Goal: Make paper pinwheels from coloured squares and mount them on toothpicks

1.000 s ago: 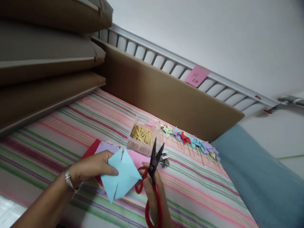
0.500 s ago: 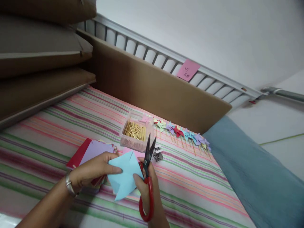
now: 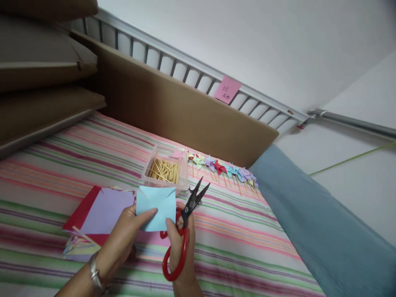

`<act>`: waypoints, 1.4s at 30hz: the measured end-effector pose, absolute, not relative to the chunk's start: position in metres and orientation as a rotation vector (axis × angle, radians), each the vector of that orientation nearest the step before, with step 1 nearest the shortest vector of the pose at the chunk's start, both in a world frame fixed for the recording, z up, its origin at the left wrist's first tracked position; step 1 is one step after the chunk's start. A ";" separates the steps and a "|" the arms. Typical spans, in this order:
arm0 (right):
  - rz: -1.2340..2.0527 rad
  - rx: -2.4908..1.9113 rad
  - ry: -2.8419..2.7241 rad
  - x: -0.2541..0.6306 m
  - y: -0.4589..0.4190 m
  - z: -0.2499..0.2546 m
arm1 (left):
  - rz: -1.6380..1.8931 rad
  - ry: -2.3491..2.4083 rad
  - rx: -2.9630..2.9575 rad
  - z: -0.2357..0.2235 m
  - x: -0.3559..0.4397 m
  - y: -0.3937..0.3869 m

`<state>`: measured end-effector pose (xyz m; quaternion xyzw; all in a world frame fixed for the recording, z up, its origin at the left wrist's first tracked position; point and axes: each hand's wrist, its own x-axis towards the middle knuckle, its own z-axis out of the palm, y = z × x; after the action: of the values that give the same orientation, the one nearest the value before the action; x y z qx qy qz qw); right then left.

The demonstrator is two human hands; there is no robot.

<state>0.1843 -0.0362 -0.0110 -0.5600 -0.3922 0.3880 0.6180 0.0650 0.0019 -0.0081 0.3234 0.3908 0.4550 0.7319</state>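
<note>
Upright between my hands is a light blue paper square (image 3: 156, 198), with slits at its upper corners. My left hand (image 3: 123, 227) pinches the paper's left edge, thumb on the front. My right hand (image 3: 181, 247) pinches its lower right corner and also holds scissors (image 3: 187, 209). Their red loops are around this hand, and the dark blades point up, parted, to the right of the paper. Left of the paper lies a stack of coloured sheets (image 3: 108, 208), purple and red on top, with thin strips beside it. Pink paper (image 3: 153, 238) lies below my hands.
Behind the paper stands a clear plastic box (image 3: 183, 179) of thin sticks (image 3: 165, 170). A row of paper pinwheels (image 3: 219, 167) on sticks lies to its right on the striped cloth (image 3: 244, 231). A brown board (image 3: 179, 107) closes off the back; brown padded slabs (image 3: 46, 76) are piled left.
The blue paper has turned from a tilted position to nearly square-on, edges now level. The scissors lean further right. The whole view has shifted, showing more of the sheet stack and strips.
</note>
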 end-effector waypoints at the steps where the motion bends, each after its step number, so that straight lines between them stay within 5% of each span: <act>1: 0.896 -1.296 -0.902 0.183 -0.035 -0.013 | 1.033 0.879 0.713 -0.006 0.060 0.006; 14: 1.404 -1.487 -1.527 0.174 -0.049 -0.001 | 1.102 1.093 0.742 0.023 -0.031 0.040; 42: 1.490 -1.587 -1.525 0.165 -0.050 0.004 | 1.010 0.985 0.757 0.025 -0.037 0.035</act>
<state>0.1647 -0.0499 0.0043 -0.5799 -0.5570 0.5442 0.2395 -0.0366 0.0352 0.0254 0.3395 0.4417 0.4528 0.6961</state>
